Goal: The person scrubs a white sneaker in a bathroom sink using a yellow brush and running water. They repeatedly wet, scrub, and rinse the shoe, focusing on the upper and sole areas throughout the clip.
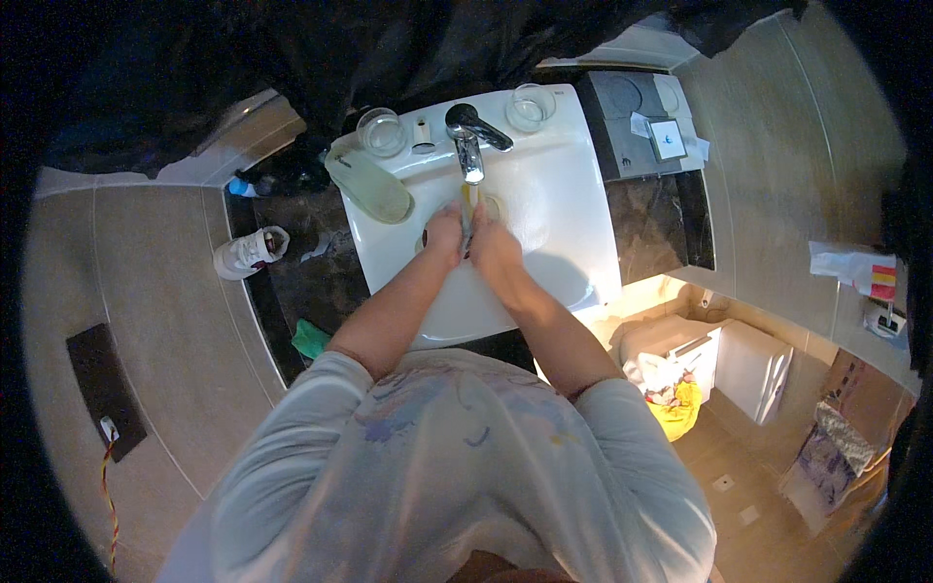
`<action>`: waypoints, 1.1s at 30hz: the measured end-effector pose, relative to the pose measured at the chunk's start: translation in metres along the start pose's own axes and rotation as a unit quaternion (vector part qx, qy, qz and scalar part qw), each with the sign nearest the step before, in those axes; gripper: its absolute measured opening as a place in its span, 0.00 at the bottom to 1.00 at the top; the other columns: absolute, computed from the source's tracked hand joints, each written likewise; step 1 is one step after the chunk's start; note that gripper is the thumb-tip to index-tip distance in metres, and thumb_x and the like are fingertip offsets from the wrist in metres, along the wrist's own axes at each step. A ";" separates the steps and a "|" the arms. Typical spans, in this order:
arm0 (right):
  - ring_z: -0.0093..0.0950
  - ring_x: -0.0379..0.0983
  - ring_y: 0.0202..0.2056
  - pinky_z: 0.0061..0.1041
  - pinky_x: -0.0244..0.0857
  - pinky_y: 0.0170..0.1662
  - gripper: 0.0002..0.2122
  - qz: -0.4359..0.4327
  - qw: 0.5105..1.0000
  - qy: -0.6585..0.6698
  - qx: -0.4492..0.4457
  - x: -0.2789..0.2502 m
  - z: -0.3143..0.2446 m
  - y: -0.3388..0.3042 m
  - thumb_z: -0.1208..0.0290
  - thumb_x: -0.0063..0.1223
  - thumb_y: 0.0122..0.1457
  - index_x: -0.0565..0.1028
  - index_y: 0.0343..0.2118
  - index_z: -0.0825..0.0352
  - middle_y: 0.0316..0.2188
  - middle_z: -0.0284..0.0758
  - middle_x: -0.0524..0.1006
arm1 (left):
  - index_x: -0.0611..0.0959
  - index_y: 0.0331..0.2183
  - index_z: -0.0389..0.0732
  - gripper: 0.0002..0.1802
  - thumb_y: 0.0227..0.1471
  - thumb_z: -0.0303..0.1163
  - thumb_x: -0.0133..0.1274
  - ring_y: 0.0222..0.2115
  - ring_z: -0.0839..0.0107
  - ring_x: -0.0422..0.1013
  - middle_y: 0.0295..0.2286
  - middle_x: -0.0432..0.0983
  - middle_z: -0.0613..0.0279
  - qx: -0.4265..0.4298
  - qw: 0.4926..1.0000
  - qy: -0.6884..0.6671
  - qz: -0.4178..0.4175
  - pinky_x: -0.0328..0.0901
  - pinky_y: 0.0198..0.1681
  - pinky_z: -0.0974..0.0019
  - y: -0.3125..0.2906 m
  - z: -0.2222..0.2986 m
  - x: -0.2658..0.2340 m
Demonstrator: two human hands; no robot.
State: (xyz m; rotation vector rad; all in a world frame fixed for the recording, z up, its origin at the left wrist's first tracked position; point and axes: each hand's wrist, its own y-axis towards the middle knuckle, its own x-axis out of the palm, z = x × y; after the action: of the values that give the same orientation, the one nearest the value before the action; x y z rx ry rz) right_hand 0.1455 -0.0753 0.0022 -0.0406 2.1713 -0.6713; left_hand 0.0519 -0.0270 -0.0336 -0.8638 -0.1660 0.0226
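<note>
Both my hands meet over the white sink [564,223], right under the chrome tap [470,146]. My left hand [444,233] and my right hand [493,248] close together around a thin upright object [468,206], yellowish at its top; what it is I cannot tell. Whether water runs from the spout is not clear. My forearms reach up from my light printed shirt at the bottom of the view.
Two clear glass cups [380,131] [531,105] stand on the sink's back rim. A pale green slipper-shaped thing [369,183] lies on the left rim. A white shoe [251,253] sits on the floor at left. A bin with a yellow bag [675,394] stands at right.
</note>
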 end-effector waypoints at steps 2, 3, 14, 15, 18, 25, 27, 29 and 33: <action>0.52 0.77 0.34 0.46 0.71 0.38 0.23 0.006 0.999 0.022 -0.037 0.011 0.009 -0.046 0.65 0.32 0.67 0.59 0.62 0.70 0.33 0.51 0.78 | 0.75 0.51 0.37 0.21 0.65 0.42 0.43 0.44 0.61 0.71 0.44 0.74 0.55 -0.004 1.000 0.003 -0.027 0.67 0.48 0.56 0.019 -0.017 -0.010; 0.53 0.76 0.34 0.46 0.71 0.39 0.24 0.001 0.998 0.012 -0.054 0.014 0.014 -0.067 0.66 0.33 0.67 0.58 0.63 0.70 0.33 0.50 0.78 | 0.74 0.53 0.39 0.22 0.65 0.43 0.43 0.45 0.60 0.71 0.46 0.73 0.56 -0.006 0.999 0.001 -0.038 0.68 0.47 0.54 0.028 -0.024 -0.014; 0.49 0.77 0.36 0.46 0.71 0.38 0.22 -0.005 1.000 -0.010 0.015 -0.014 0.012 0.006 0.66 0.41 0.64 0.64 0.62 0.59 0.33 0.52 0.79 | 0.77 0.44 0.34 0.18 0.62 0.39 0.48 0.36 0.62 0.73 0.37 0.75 0.55 -0.013 0.995 0.009 -0.098 0.70 0.39 0.57 0.030 -0.026 -0.021; 0.48 0.77 0.35 0.45 0.71 0.39 0.22 -0.001 1.000 -0.024 -0.005 -0.020 0.013 0.001 0.65 0.42 0.64 0.65 0.61 0.58 0.33 0.52 0.79 | 0.77 0.44 0.34 0.17 0.62 0.39 0.48 0.36 0.62 0.73 0.37 0.75 0.55 -0.016 0.991 0.045 -0.127 0.70 0.40 0.57 0.034 -0.024 -0.025; 0.48 0.77 0.33 0.44 0.71 0.38 0.21 0.024 0.998 -0.050 -0.037 -0.040 0.029 -0.038 0.63 0.45 0.63 0.68 0.60 0.55 0.31 0.50 0.78 | 0.77 0.43 0.34 0.15 0.61 0.37 0.49 0.33 0.61 0.75 0.35 0.76 0.55 0.079 0.970 0.199 -0.114 0.71 0.35 0.56 0.003 -0.017 -0.022; 0.48 0.76 0.29 0.44 0.70 0.34 0.23 0.109 0.992 -0.030 -0.061 -0.057 0.035 -0.095 0.65 0.49 0.62 0.68 0.61 0.56 0.27 0.48 0.77 | 0.76 0.43 0.36 0.13 0.61 0.34 0.51 0.34 0.60 0.77 0.36 0.77 0.53 -0.099 0.978 0.039 -0.178 0.74 0.35 0.54 -0.033 0.005 -0.005; 0.48 0.76 0.29 0.42 0.70 0.33 0.23 0.125 0.990 -0.035 -0.063 -0.061 0.033 -0.094 0.65 0.50 0.61 0.68 0.60 0.56 0.26 0.48 0.77 | 0.78 0.41 0.37 0.14 0.60 0.36 0.50 0.30 0.62 0.77 0.34 0.77 0.55 -0.065 0.983 0.063 -0.159 0.73 0.25 0.57 -0.028 0.003 -0.002; 0.47 0.76 0.28 0.42 0.71 0.33 0.23 0.119 0.990 -0.047 -0.059 -0.061 0.030 -0.088 0.65 0.51 0.61 0.68 0.60 0.57 0.27 0.48 0.78 | 0.79 0.40 0.35 0.15 0.60 0.38 0.50 0.31 0.58 0.77 0.33 0.78 0.52 -0.024 0.977 0.154 -0.145 0.73 0.29 0.56 -0.024 0.009 0.001; 0.47 0.76 0.28 0.42 0.71 0.33 0.23 0.134 0.988 -0.040 -0.064 -0.061 0.027 -0.085 0.65 0.51 0.61 0.68 0.60 0.57 0.27 0.48 0.78 | 0.80 0.36 0.31 0.19 0.59 0.40 0.50 0.35 0.48 0.76 0.34 0.78 0.42 0.150 0.884 0.438 -0.067 0.70 0.40 0.53 -0.019 0.031 0.017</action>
State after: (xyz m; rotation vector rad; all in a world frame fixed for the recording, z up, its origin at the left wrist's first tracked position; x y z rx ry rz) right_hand 0.1874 -0.1448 0.0731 0.1524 2.0902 -0.3716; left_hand 0.0631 -0.0147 0.0028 -0.4834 0.6181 -0.4600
